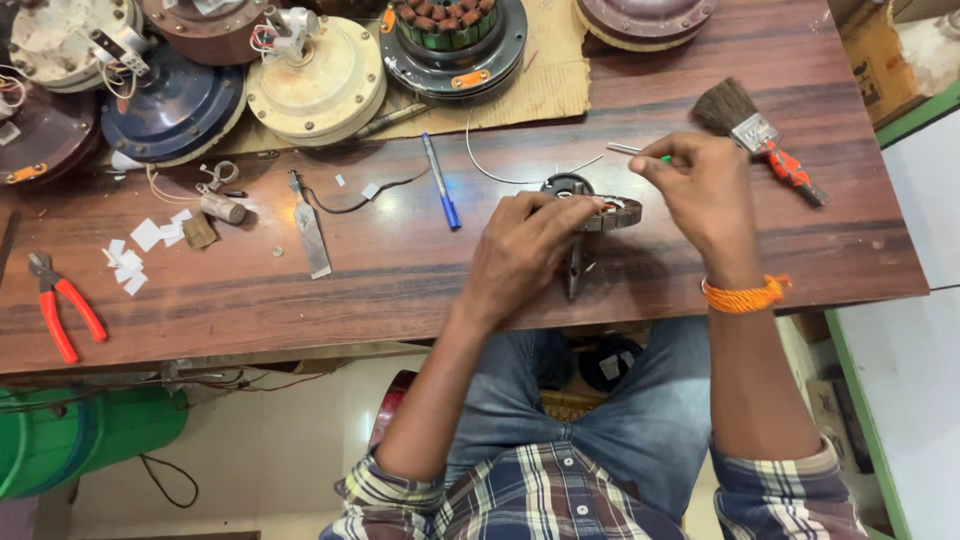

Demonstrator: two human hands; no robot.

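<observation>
A small round motor stator (600, 208) with copper windings lies on the wooden table (400, 270), a shaft pointing toward me. My left hand (525, 250) grips its near side and holds it steady. Just right of it, my right hand (700, 190) pinches a thin metal tool with a green handle (640, 152), its tip pointing left above the stator. An orange thread band (745, 295) circles my right wrist. A thin white wire (500, 170) curves on the table behind the stator.
Several round fan motor housings (315, 80) crowd the back edge. A paintbrush (755, 135) lies right, a blue pen (440, 180) and a flat metal blade (312, 235) centre-left, red pliers (62, 310) far left, paper scraps (135, 250) nearby. A green bucket (60, 440) stands below.
</observation>
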